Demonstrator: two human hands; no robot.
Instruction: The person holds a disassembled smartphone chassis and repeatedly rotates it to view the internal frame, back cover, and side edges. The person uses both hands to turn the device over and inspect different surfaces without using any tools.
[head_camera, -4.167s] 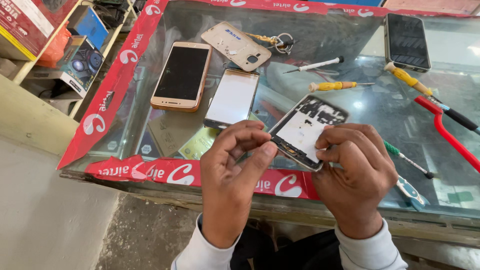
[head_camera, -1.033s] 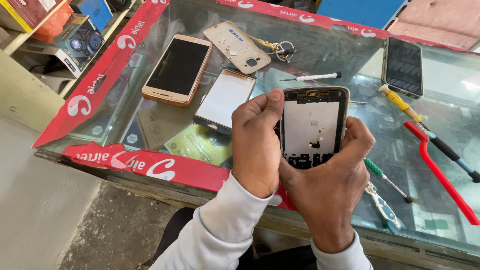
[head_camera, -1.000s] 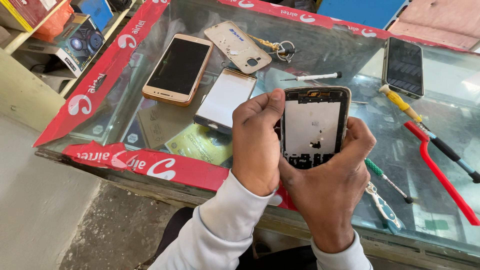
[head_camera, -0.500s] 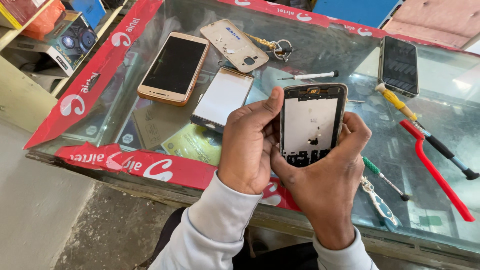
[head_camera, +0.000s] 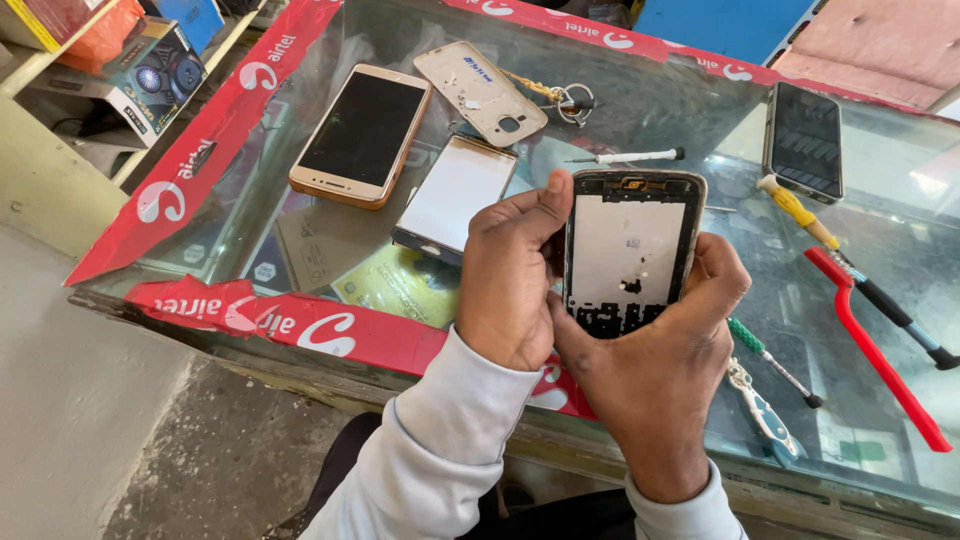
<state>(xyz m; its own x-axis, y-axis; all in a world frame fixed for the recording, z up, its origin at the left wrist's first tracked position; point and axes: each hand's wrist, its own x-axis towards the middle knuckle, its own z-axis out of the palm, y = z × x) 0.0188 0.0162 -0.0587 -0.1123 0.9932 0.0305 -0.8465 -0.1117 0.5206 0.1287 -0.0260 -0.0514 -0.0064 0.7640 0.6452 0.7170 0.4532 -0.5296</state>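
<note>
Fingers (head_camera: 530, 205) of left hand (head_camera: 510, 275) and right hand (head_camera: 665, 350) clamped round opened phone frame (head_camera: 630, 250), held upright above glass worktop (head_camera: 700, 120) for viewing.

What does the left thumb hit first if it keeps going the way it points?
Likely the white-handled screwdriver on the glass counter. The left hand holds the opened phone frame; its thumb points up-right. Depth is unclear.

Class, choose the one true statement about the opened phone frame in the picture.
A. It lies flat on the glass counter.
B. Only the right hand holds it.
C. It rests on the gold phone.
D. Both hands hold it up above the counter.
D: the left hand and the right hand both grip the phone frame, raised above the glass counter.
</note>
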